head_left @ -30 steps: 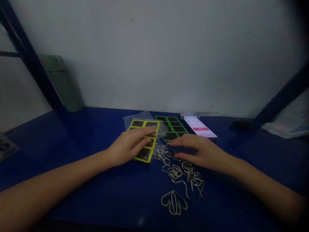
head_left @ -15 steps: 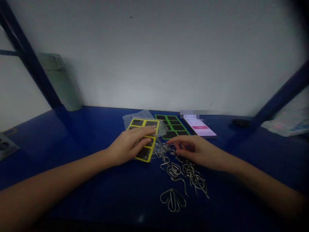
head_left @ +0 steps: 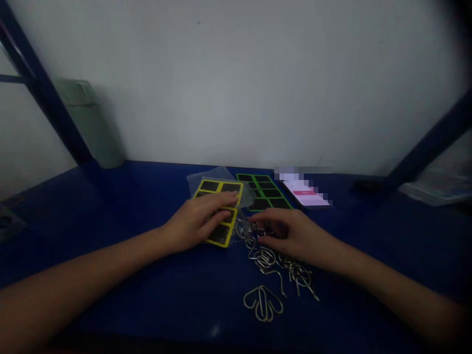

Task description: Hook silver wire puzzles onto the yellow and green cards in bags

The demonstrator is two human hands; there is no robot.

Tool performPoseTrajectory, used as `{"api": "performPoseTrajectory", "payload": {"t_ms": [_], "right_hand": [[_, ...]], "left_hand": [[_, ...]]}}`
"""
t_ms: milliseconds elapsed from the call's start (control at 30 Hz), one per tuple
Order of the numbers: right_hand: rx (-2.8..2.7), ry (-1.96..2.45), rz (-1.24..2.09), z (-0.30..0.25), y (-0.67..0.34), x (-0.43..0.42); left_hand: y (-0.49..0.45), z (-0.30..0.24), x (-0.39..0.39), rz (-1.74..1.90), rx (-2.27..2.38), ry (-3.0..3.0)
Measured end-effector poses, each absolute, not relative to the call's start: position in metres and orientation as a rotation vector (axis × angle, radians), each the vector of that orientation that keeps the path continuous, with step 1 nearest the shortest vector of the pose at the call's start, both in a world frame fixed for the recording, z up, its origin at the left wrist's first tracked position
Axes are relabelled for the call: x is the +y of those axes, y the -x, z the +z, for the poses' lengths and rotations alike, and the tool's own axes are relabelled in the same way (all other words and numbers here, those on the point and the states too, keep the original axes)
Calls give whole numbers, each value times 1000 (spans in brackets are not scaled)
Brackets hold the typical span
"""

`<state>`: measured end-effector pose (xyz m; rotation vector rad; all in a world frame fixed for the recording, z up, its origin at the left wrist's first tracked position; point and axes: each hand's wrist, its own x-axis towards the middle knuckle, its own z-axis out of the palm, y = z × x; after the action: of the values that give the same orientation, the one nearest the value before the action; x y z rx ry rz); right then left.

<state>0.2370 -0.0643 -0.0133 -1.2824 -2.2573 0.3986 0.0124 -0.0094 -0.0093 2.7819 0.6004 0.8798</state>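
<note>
My left hand (head_left: 195, 216) lies flat, fingers stretched, over a yellow-framed sheet with dark rectangles (head_left: 222, 235). Clear plastic film (head_left: 223, 173) shows around that sheet. Above a loose heap of bent metal wire pieces (head_left: 264, 258) my right hand (head_left: 295, 231) hovers, thumb and index finger apart and nothing visible between them. Whether its fingertips touch the wire I cannot tell. Nearer to me, on its own, rests a heart-shaped wire piece (head_left: 263, 304) with a loop. Behind the heap is a green-framed sheet with dark rectangles (head_left: 263, 187), partly covered by the film.
A phone with a lit screen (head_left: 306, 192) lies behind my right hand on the blue table (head_left: 155, 300). At the back left stands a grey-green bottle (head_left: 94, 128) beside a blue post (head_left: 55, 103). A dark object (head_left: 366, 186) and a plastic package (head_left: 424, 192) lie to the right.
My right hand has shifted slightly left and toward me, and its thumb and index finger have spread wider. My left hand stays on the yellow-framed sheet.
</note>
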Motion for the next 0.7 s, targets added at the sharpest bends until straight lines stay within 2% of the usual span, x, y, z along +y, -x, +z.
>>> {"api": "performPoseTrajectory", "payload": {"t_ms": [367,567,700], "right_hand": [[-1877,1193,565,-3,-246,-66],[-2043,895,6,-5,-238,-70],[-2125,762,-246,-11,-231,-70]], "left_hand": [[-13,-8,-10,910,642,-2762],[-15,-3,-18,951,621,-2665],[-18,1,-25,964,568,-2601]]}}
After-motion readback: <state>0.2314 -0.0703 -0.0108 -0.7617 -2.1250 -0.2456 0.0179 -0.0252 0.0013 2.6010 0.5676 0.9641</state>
